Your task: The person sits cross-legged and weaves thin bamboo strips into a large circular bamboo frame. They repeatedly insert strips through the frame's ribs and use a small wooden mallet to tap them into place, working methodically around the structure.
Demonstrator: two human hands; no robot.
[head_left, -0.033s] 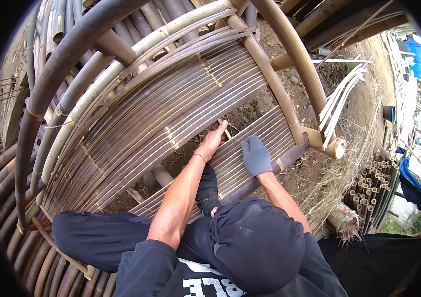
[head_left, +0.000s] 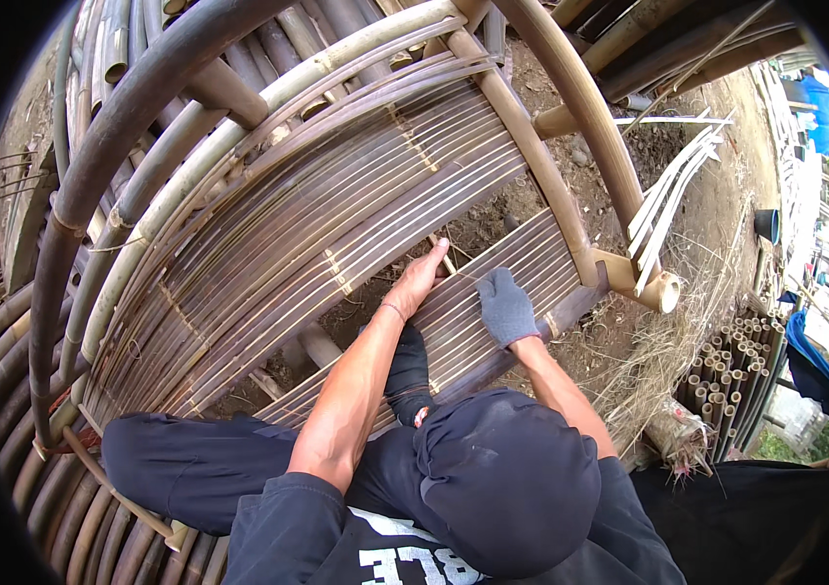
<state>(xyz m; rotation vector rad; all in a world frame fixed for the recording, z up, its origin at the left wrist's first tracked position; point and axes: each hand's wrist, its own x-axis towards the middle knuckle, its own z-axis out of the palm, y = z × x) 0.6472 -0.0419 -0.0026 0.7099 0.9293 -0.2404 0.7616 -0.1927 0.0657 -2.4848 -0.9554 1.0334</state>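
Note:
My bare left hand (head_left: 418, 283) reaches into the gap between two slatted bamboo panels. Its fingers are closed beside a short bamboo crosspiece (head_left: 446, 255), and what they grip is partly hidden. To the right, my right hand (head_left: 506, 310), in a grey glove, is pinched just above the smaller slatted panel (head_left: 546, 273). A thin pale binding strip (head_left: 465, 277) runs from its fingertips toward my left hand. The larger slatted panel (head_left: 278, 224), dark with pale lashings across it, curves away on the far left side.
Thick bent bamboo poles (head_left: 93, 175) arch round the left and far side. A bamboo post (head_left: 666, 291) ends at the right, with white split strips (head_left: 663, 195) leaning over it. Cut bamboo tubes (head_left: 727, 380) are bundled beside dry straw (head_left: 653, 341). My dark-trousered leg (head_left: 190, 463) lies at the lower left.
My gloved right hand has shifted very slightly to the right. My left hand stays in the same place.

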